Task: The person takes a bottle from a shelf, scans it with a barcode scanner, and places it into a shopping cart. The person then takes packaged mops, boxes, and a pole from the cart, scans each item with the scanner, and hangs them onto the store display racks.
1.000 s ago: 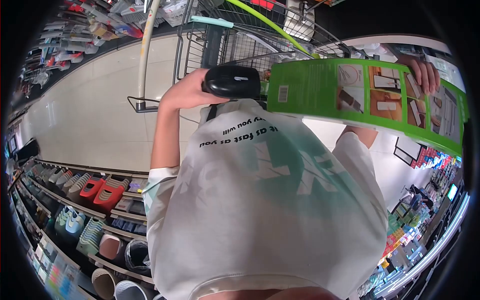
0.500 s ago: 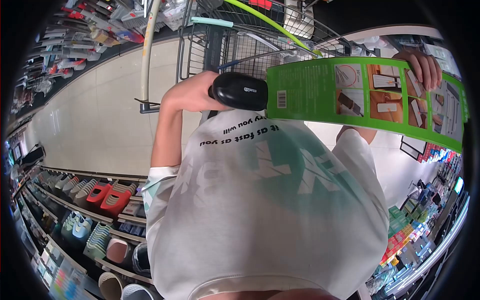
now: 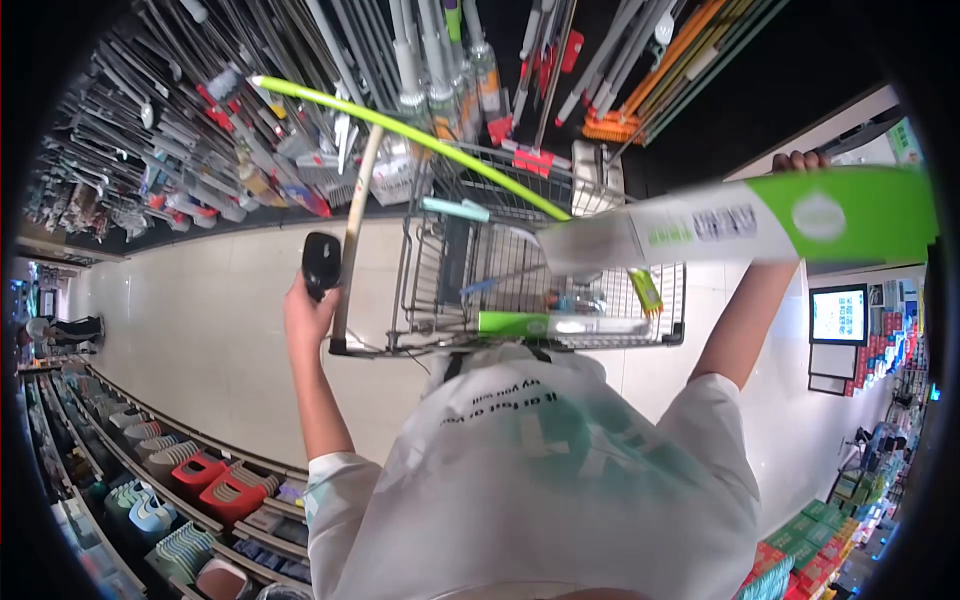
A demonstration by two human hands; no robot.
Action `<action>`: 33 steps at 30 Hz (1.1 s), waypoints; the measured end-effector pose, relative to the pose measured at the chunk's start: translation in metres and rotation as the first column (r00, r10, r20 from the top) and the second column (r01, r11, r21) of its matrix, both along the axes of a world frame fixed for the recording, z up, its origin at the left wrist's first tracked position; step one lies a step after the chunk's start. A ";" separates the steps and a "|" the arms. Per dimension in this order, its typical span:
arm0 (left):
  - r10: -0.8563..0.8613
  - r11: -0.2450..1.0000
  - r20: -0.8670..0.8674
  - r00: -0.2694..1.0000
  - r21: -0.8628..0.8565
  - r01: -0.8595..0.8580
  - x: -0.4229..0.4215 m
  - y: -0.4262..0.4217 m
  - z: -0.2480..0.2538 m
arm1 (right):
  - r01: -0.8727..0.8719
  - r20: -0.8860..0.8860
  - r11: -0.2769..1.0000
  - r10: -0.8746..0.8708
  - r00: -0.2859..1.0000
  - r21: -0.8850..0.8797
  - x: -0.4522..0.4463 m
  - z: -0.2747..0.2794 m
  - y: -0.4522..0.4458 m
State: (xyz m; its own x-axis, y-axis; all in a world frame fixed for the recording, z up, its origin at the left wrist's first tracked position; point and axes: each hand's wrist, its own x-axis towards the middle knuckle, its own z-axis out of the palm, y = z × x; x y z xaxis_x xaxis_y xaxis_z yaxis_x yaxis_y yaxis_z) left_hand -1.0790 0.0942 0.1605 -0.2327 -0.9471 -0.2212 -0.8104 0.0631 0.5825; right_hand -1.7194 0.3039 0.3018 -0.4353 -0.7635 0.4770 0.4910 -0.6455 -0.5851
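My left hand (image 3: 308,312) is wrapped around the handle of a black handheld barcode scanner (image 3: 321,262), held upright over the floor left of the shopping cart. On the right, my right hand (image 3: 800,161) grips the far edge of a long green and white box (image 3: 850,212), its near end blurred by motion. That box is raised over the right part of the wire shopping cart (image 3: 408,290). Inside the cart lie another green and white box (image 3: 512,323), a yellow-green package (image 3: 647,292) and a light blue-handled item (image 3: 455,209). A lime-green pole (image 3: 420,137) slants out of it.
Racks of mops and brooms (image 3: 200,140) line the far side. Shelves with red bins (image 3: 238,497) and other plastic containers run along the lower left. A lit screen (image 3: 838,315) stands at the right, with stacked boxes (image 3: 815,535) below. A pale pole (image 3: 362,200) rises at the cart's left.
My left hand has swung the scanner left, away from the box. My right hand has turned the box so another side shows. More of the cart has come into view.
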 end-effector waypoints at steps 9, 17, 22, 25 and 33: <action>0.191 0.969 -0.029 0.981 -0.157 -0.193 0.010 0.007 -0.075 | 0.648 -0.345 0.750 -0.577 0.740 0.134 0.035 0.011 -0.134; 0.232 0.969 -0.026 0.972 -0.086 -0.233 0.014 0.011 -0.089 | 0.737 -0.569 0.668 -0.571 0.592 0.096 0.042 -0.014 -0.242; 0.241 0.965 -0.045 0.969 -0.091 -0.245 0.012 0.015 -0.076 | 0.649 -0.510 0.744 -0.501 0.700 0.160 0.043 0.006 -0.305; 0.248 0.964 -0.028 0.968 -0.095 -0.250 0.013 0.016 -0.075 | 0.602 -0.503 0.789 -0.474 0.723 0.122 0.043 0.031 -0.339; 0.272 0.959 -0.001 0.962 -0.086 -0.271 0.015 0.017 -0.077 | 0.609 -0.463 0.791 -0.524 0.716 0.047 0.019 0.110 -0.404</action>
State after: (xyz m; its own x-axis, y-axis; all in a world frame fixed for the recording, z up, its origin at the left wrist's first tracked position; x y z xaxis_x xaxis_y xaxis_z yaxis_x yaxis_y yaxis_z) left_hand -1.0640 0.1109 0.0840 0.0374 -0.9896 -0.1390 -0.8101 -0.1115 0.5756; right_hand -1.7008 -0.1004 0.4121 -0.6139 -0.5269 0.5877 -0.2419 -0.5832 -0.7755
